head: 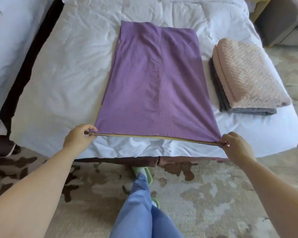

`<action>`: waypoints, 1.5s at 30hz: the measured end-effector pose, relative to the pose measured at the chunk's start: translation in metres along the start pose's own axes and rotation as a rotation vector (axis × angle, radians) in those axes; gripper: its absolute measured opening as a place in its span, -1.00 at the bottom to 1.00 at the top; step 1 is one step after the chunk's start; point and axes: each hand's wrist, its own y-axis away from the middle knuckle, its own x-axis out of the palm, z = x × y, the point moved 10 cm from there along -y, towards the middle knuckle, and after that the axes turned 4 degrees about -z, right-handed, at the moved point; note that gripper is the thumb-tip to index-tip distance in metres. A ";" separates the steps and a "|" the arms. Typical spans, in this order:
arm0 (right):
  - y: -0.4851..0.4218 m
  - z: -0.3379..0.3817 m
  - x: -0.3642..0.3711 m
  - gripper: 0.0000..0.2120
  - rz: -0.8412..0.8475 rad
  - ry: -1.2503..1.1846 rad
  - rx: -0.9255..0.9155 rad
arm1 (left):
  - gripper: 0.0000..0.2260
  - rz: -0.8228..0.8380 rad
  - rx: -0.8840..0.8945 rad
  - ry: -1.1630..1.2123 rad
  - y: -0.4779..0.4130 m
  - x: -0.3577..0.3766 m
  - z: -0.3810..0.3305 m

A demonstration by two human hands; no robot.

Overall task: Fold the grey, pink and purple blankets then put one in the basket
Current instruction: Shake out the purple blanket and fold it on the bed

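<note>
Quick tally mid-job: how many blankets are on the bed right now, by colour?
1 purple blanket, spread out, not fully folded
1 pink blanket, folded
1 grey blanket, folded, under the pink blanket
Total: 3

Just one view here, a wide-angle camera on the person's head. It faces forward and tilts down across the bed (62, 86) from its near edge, with the purple blanket (155, 83) running away up the centre. Both arms come in from the bottom corners, left hand (78, 137) and right hand (236, 146) close below the lens at mid-frame. The very bottom looks straight down at the legs (139, 212) and rug (213, 194).
</note>
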 end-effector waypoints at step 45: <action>-0.251 0.140 0.079 -0.39 -0.151 0.033 0.007 | -0.43 -0.084 0.433 -0.502 -0.208 0.132 -0.162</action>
